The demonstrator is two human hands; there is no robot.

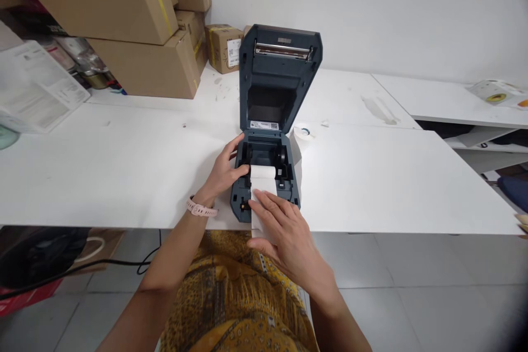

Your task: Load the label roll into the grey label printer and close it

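A dark grey label printer [268, 143] stands at the table's front edge with its lid [272, 80] tilted up. Inside lies a white label roll [263, 172], and its strip [264, 187] runs forward over the printer's front. My left hand [226, 170] grips the printer's left side, thumb over the inner rim by the roll and fingers around the outside. Across the strip near the front lies my right hand [284, 231], fingers stretched out and thumb apart. It hides part of the strip and the printer's front right corner.
Cardboard boxes [144, 66] are stacked at the back left, with a small box [225, 47] behind the printer. A ring-shaped roll [304, 132] lies to its right. A plastic-wrapped packet [37, 85] stands far left. A black cable [103, 262] runs below the table's edge.
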